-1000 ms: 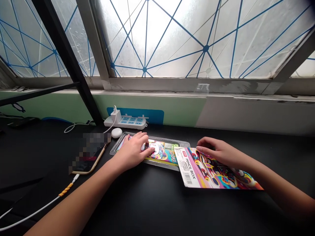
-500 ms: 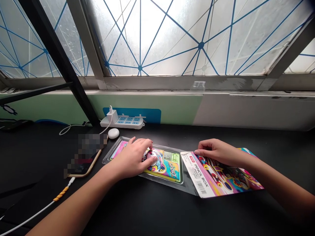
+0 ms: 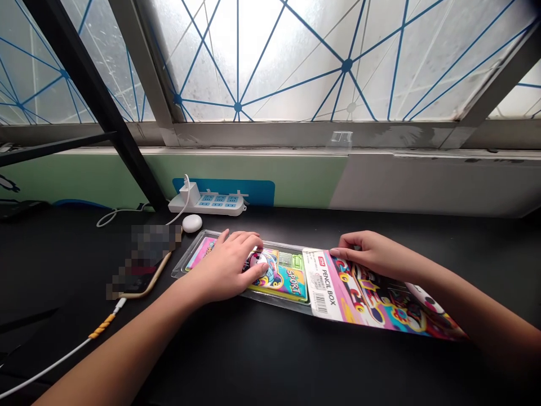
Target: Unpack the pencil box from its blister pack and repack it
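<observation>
A colourful pencil box (image 3: 291, 281) with "SPORT" printed on it lies in a clear plastic tray (image 3: 181, 266) on the black desk. My left hand (image 3: 232, 262) rests across the box and hides its middle, fingers loosely bent and thumb apart. Overlapping the tray's right end is a printed cardboard sheet (image 3: 359, 293) with a white "PENCIL BOX" label and barcode. My right hand (image 3: 367, 256) pinches the sheet's far edge near that label between thumb and fingers. My right forearm covers part of the sheet.
A phone with a tan edge (image 3: 158, 276) lies at left, its screen blurred, with a white cable (image 3: 54, 369). Behind stand a round white case (image 3: 192, 223) and a power strip (image 3: 211, 203) with a charger. A black slanted bar (image 3: 122, 152) rises at left.
The cardboard sheet has shifted left and turned, now lining up with the tray and overlapping its right end. My right hand moved slightly left with it. My left hand stays on the pencil box.
</observation>
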`<action>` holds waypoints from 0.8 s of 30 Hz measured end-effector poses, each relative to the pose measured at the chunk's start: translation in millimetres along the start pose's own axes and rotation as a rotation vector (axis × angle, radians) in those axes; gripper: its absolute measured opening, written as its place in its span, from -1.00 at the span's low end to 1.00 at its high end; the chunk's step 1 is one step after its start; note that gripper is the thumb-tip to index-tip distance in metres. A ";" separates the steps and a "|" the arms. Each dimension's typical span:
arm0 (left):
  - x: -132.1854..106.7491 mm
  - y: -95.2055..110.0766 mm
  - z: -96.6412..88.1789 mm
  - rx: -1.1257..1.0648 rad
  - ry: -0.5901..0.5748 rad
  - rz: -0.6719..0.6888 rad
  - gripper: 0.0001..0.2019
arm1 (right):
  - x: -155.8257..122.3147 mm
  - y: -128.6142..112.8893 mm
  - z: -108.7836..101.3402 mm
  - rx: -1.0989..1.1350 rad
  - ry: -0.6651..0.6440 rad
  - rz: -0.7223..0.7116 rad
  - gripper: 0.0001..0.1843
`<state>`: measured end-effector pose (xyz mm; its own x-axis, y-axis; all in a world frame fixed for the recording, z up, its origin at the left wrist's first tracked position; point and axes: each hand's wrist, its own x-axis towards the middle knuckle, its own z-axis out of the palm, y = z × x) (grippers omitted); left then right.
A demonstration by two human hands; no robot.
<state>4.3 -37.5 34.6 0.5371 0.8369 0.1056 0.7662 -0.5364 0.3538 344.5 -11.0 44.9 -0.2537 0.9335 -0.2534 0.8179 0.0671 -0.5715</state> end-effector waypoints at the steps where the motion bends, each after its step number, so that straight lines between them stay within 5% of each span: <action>1: -0.2 1.5 0.4 -0.008 0.004 -0.008 -0.75 | -0.3 -2.0 3.3 0.007 0.011 -0.004 -0.41; 6: -3.7 14.8 1.7 -0.124 0.044 0.031 -0.72 | -3.4 -13.2 24.6 0.089 0.010 -0.031 -0.50; 11: -6.1 21.7 -0.6 -0.465 0.071 -0.023 -0.64 | -5.2 -17.4 32.4 0.136 -0.030 -0.053 -0.56; 18: -0.5 8.1 -13.2 -0.824 0.331 -0.050 -0.83 | 5.7 11.9 6.3 0.131 -0.100 -0.112 -0.55; 24: 7.6 -1.5 2.6 -0.955 0.467 -0.103 -0.76 | 7.5 42.7 -22.6 0.152 -0.298 -0.103 -0.56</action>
<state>8.1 -30.7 32.5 0.1421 0.9408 0.3076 0.0973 -0.3226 0.9415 389.2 6.9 36.3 -0.4885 0.7792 -0.3927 0.7000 0.0813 -0.7095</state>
